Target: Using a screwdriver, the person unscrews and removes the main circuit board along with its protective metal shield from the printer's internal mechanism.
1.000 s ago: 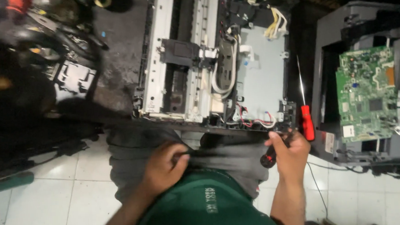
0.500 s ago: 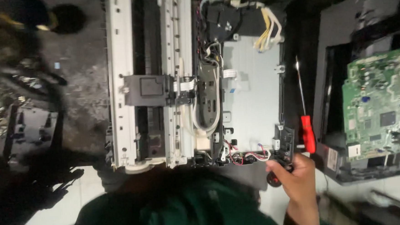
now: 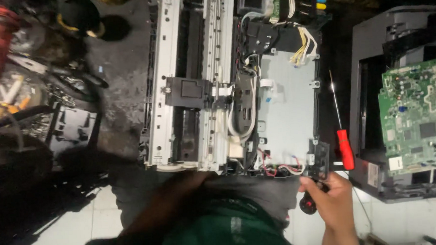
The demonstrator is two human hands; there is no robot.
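Black-handled tool (image 3: 309, 203) within right fingers (image 3: 315, 188), seemingly.

The left hand (image 3: 181, 189) moves the most. A second ago it rests on the dark cloth over the person's lap, beside the right hand; half a second ago it is out of sight; now it shows as a blurred shape reaching up to the near edge of the opened printer (image 3: 226, 87). The right hand (image 3: 331, 196) leaves the lap too and now sits at the printer's near right corner, closed around a black-handled tool (image 3: 309, 204), just under the small black part with red wires there. The head camera drifts left and back, so the green circuit board (image 3: 416, 117) slides toward the right edge.
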